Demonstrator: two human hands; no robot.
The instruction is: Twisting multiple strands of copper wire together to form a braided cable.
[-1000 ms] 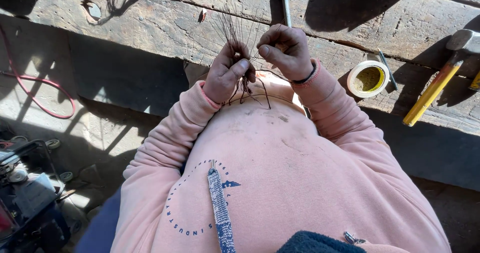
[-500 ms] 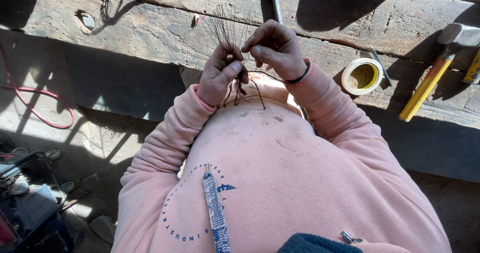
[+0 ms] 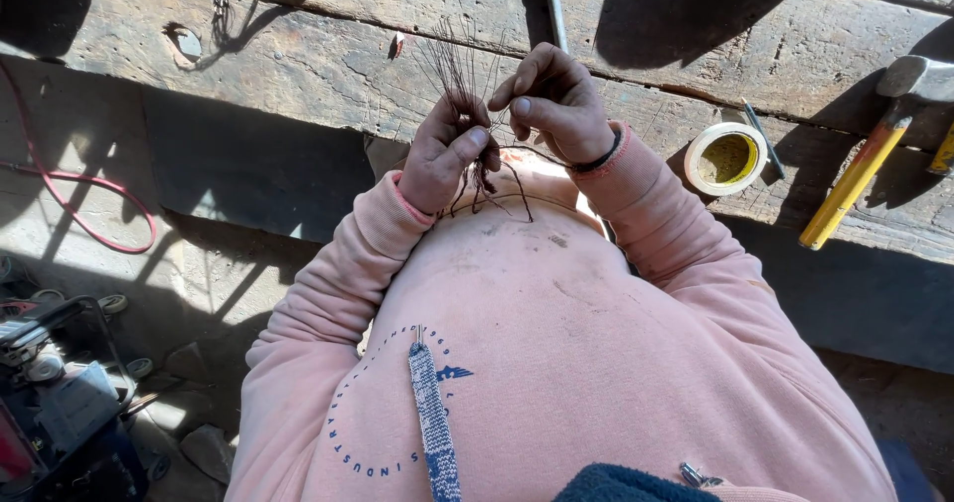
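My left hand is closed around a bunch of thin dark wires that fan out upward above the fist, with loose ends hanging below it. My right hand is beside it on the right, fingertips pinched on one or more strands at the top of the bunch. Both hands are held in front of my chest, over the edge of a worn wooden workbench. I wear a pink sweatshirt and a dark band on the right wrist.
On the bench lie a roll of tape, a yellow-handled hammer to the right, and a metal tool at the top. A red hose curls on the floor at left, with a machine at the bottom left.
Both hands with the wire bunch have shifted slightly up and left in the view; the right fingers have closed in on the strands near the left hand.
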